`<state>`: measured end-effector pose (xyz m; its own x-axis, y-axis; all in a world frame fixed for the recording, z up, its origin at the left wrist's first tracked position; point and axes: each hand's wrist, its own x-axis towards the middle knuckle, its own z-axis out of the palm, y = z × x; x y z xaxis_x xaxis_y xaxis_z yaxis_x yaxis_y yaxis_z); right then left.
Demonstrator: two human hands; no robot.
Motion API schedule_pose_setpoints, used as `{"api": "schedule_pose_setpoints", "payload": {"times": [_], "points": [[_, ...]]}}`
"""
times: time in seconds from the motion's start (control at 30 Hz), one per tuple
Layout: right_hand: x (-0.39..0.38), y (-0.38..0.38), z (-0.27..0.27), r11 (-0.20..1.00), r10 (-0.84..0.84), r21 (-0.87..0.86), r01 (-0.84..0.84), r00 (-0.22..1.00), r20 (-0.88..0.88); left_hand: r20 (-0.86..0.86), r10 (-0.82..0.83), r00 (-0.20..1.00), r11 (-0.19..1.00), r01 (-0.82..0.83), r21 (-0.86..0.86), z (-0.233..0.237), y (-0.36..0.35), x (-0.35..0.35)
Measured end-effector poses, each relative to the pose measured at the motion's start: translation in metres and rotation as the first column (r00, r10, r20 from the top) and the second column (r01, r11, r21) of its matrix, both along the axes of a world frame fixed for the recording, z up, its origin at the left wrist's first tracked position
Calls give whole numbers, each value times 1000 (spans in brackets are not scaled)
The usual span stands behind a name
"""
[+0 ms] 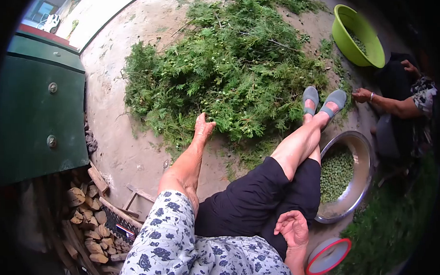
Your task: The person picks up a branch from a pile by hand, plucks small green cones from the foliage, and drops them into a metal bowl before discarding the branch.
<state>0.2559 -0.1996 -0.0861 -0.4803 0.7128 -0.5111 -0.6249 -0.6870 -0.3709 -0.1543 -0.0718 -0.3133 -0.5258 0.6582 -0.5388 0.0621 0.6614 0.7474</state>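
My left hand (204,127) reaches out to the near edge of a large heap of cut green conifer branches (227,74) with small pale green cones on them. Its thumb stands apart from the fingers, and nothing shows in its grasp; the fingertips meet the foliage. Above my dark trousers, my right hand (293,229) is turned palm up, its fingers loosely bent and no object visible in it. Beside my right leg stands a wide metal basin (365,166) containing many small green cones (336,174).
A lime-green tub (342,36) with more cones stands at upper right. Next to it sits another person, one hand (361,94) near the branches. A red-rimmed round container (329,256) is by my right hand. Firewood (95,234) and a green metal door (39,110) are at left.
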Motion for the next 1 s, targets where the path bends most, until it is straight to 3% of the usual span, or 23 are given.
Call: {"api": "schedule_pose_setpoints", "payload": {"times": [0.03,0.13,0.23,0.37,0.43,0.5,0.53,0.63,0.77,1.0], "points": [[0,0,-2,1000,1,-5,-1,1000,-4,146,83,986,995,-74,-69,22,5,8],[0,3,-2,999,32,-17,-33,999,-28,181,184,966,979,-163,-122,31,17,15],[-2,8,0,999,40,-34,-41,999,-23,294,282,913,959,-277,-59,35,24,12],[-8,13,2,997,55,-56,-56,998,-24,369,333,868,943,-305,-134,23,32,7],[-10,15,1,996,60,-64,-62,998,-20,322,356,877,934,-343,-98,11,27,10],[-12,16,1,996,65,-67,-66,998,-17,286,303,909,952,-277,-126,-2,23,7],[-14,16,2,995,68,-66,-68,998,-11,249,367,896,930,-353,-100,-8,20,10],[-17,18,2,996,77,-57,-76,997,12,278,376,884,925,-339,-172,0,18,8],[-23,18,1,995,92,-45,-90,994,58,345,470,813,882,-452,-135,13,8,17],[-32,20,-3,993,113,-29,-110,984,140,469,417,779,849,-517,104,37,5,77]]}}
